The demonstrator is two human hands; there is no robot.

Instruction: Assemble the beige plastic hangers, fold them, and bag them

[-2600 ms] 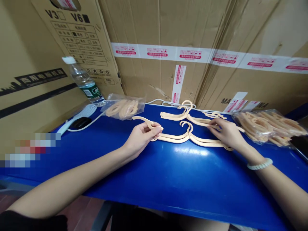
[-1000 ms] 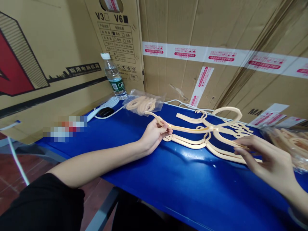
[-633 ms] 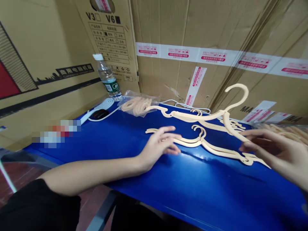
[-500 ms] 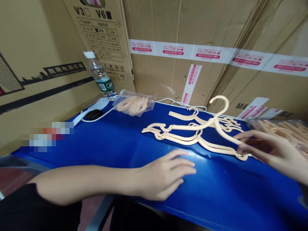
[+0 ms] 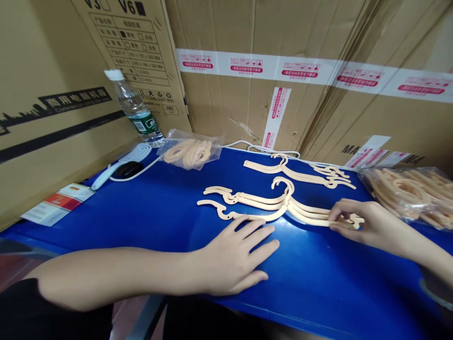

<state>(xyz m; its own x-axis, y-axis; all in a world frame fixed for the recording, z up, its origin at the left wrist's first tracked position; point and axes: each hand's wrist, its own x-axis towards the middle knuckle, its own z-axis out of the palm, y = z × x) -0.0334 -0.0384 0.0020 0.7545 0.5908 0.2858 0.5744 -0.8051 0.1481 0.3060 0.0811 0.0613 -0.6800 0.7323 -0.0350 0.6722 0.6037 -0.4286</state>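
Head view (only view).

- Left hand (image 5: pixel 237 257): flat on the blue table (image 5: pixel 159 217), palm down, fingers spread. Grip fully open, nothing in it. Fingertips reach the lower left arm of the near stack of hangers (image 5: pixel 283 208); whether they touch it or stop just short, I cannot tell.
- Right hand (image 5: pixel 368 224): thumb and fingers pinched together on the right end of that same stack. Grip closed on the plastic, which lies on the table, not lifted.
- Near stack: cream plastic hangers lying flat mid-table between the 2 hands, hooks pointing away. The right ends sit together, the left ends splay, with 1 arm fanned out toward the person.
- Far stack of hangers (image 5: pixel 300 172): a second small pile behind, near the cardboard boxes (image 5: pixel 247 94), apart from the first.
- Right bag (image 5: pixel 406 191): clear plastic, full of the same parts (count unreadable), just beyond the right hand.
- Left bag (image 5: pixel 191 151): smaller, at the back left, beside a water bottle (image 5: pixel 136 111).

Progress, as a judgement: 2 small piles are laid out, the near one not yet squared. Both bags look well filled, so most of the stock appears unhandled.
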